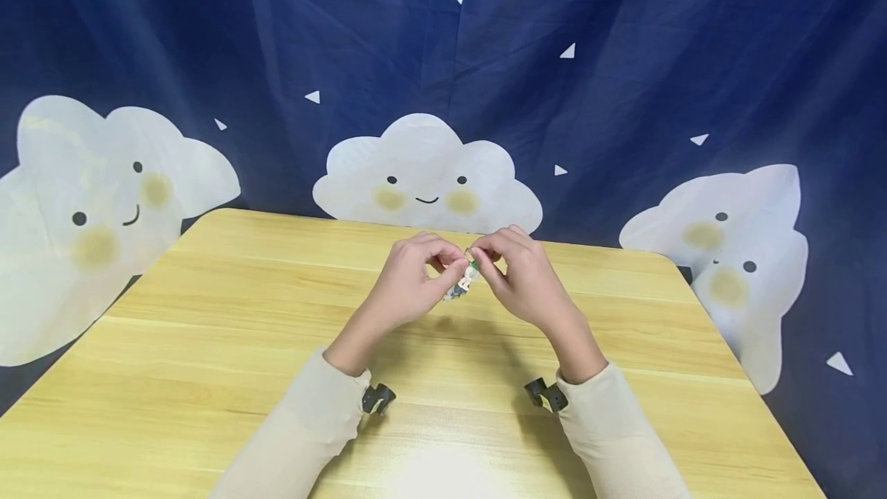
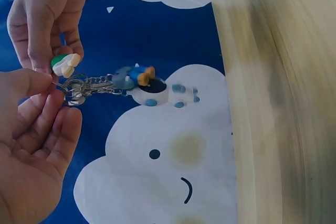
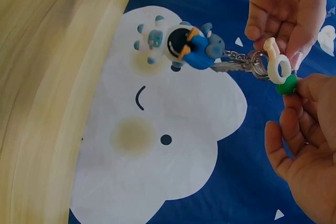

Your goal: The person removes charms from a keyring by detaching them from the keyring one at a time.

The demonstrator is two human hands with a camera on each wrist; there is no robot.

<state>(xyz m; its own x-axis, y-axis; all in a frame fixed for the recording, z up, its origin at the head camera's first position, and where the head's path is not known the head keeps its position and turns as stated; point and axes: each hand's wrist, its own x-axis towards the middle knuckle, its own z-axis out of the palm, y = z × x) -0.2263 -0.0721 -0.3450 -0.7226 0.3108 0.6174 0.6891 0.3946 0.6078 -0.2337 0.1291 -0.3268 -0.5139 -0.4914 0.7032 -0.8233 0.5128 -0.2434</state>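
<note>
Both hands meet over the far part of the table, around a bunch of keychains. My left hand [image 1: 416, 277] pinches the metal key ring [image 2: 76, 88] between thumb and finger. At its upper side, my right hand [image 1: 525, 281] holds the green end of a small cream-and-green charm [image 3: 278, 71] with thumb and fingertips. From the ring, short chains carry a white astronaut figure [image 2: 149, 96] and a blue figure with orange parts [image 3: 202, 51]. A silver key [image 3: 231, 66] lies alongside the chains in the right wrist view. Fingers hide part of the ring.
The bunch hangs above the light wooden table [image 1: 277, 422]. Behind the table's far edge is a dark blue curtain [image 1: 388, 45] with smiling white clouds. Black wrist mounts [image 1: 377, 399] sit at both sleeve cuffs.
</note>
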